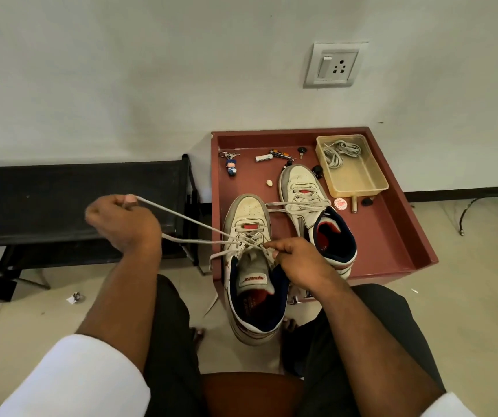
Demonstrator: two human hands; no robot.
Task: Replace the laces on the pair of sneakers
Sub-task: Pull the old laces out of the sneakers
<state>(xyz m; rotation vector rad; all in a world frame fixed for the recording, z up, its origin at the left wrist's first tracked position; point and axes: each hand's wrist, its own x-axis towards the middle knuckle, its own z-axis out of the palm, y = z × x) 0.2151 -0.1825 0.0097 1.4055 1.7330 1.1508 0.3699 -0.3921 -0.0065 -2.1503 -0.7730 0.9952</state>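
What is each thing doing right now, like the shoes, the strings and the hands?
Near white sneaker: partly laced, laces loose.
Far white sneaker: laced, untied.
Pale shoelace: pulled taut.
Left hand: pinching the lace.
Right hand: gripping the lace.
Clear plastic tub: open, holding coiled laces.

A red tray [392, 236] at the right of the frame holds two white shoes [301, 188], a clear box [359, 188] and small keys [229, 158].

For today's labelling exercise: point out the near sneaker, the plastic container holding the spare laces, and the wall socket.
near sneaker [249, 210], head view, toe cap.
plastic container [359, 179], head view, bare floor.
wall socket [334, 65], head view, faceplate centre.
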